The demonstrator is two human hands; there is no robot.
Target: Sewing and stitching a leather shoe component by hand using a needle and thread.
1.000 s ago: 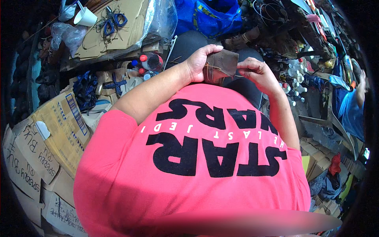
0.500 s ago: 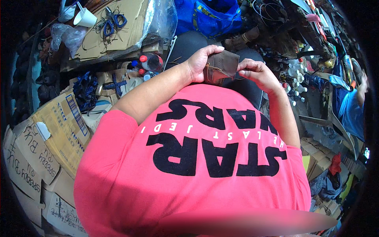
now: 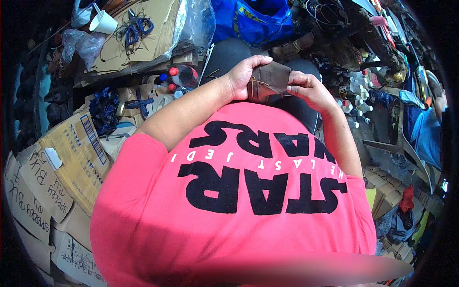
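A dark brown leather piece (image 3: 271, 77), folded and boxy like part of a shoe upper, sits above my lap. A thin tan thread or cord crosses its near side. My left hand (image 3: 243, 76) grips the piece's left edge, thumb along the top and the other fingers hidden beneath it. At the right edge, my right hand (image 3: 310, 91) has its thumb and fingers pinched together against the leather; whether something small sits between them cannot be made out.
Cardboard sheets (image 3: 158, 31) with blue-handled scissors (image 3: 138, 29) and a white cup (image 3: 103, 22) lie at far left. A blue bag (image 3: 260, 21) is ahead. Bottles stand left (image 3: 183, 75) and right (image 3: 358, 93). Cardboard boxes (image 3: 71, 158) line the near left. Another person's blue clothing (image 3: 425, 136) shows far right.
My right hand has shifted slightly, its fingers now closer against the leather's right edge. The left hand and the leather piece have barely moved.
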